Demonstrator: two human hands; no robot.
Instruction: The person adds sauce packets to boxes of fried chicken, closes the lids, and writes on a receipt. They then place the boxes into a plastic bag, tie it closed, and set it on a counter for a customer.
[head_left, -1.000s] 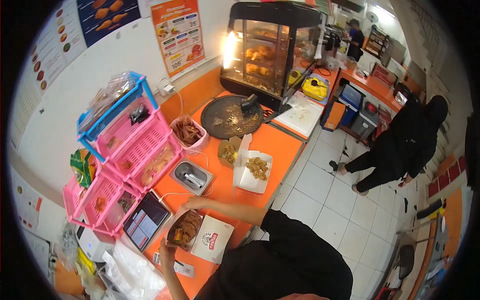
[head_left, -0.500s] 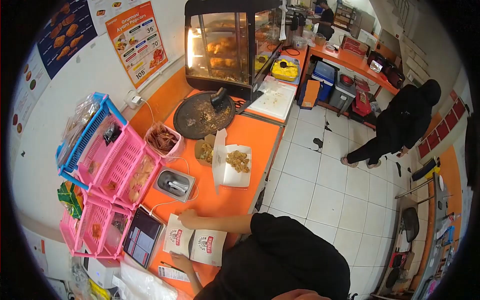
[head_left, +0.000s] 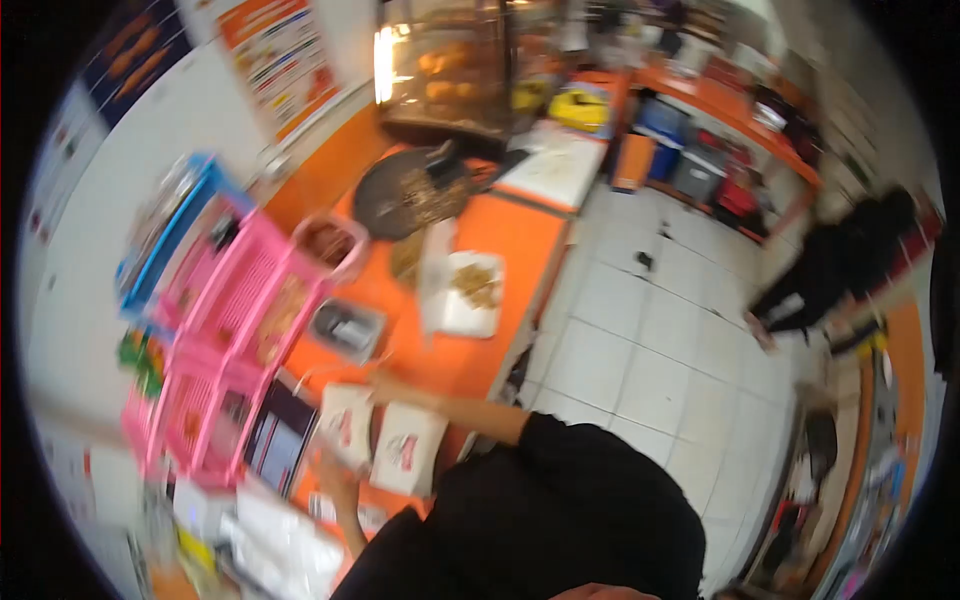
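Note:
Two white paper food boxes (head_left: 408, 452) with red and black print lie side by side on the orange counter, a gap between them. My right hand (head_left: 384, 386) is at the upper corner of the left food box (head_left: 345, 425), its fingers curled over the edge. My left hand (head_left: 335, 472) is at the lower edge of that same box, its fingers smeared by motion. Beyond them stands an open food box (head_left: 470, 312) with fried chicken pieces inside, beside a brown box (head_left: 407, 258). A tablet (head_left: 282, 435) leans left of my hands.
Pink baskets (head_left: 235, 300) line the wall side, near a metal tray (head_left: 347, 330) and a pink tub (head_left: 330, 247). A round black pan (head_left: 412, 195) sits before the lit glass display warmer (head_left: 445, 70). A white plastic bag (head_left: 285, 545) lies at lower left. Another person (head_left: 850, 260) in black is on the tiled floor.
The view has shifted and blurred. The two boxes have come apart, with a gap between them. My left hand has moved up along the left box. The other person now appears farther right.

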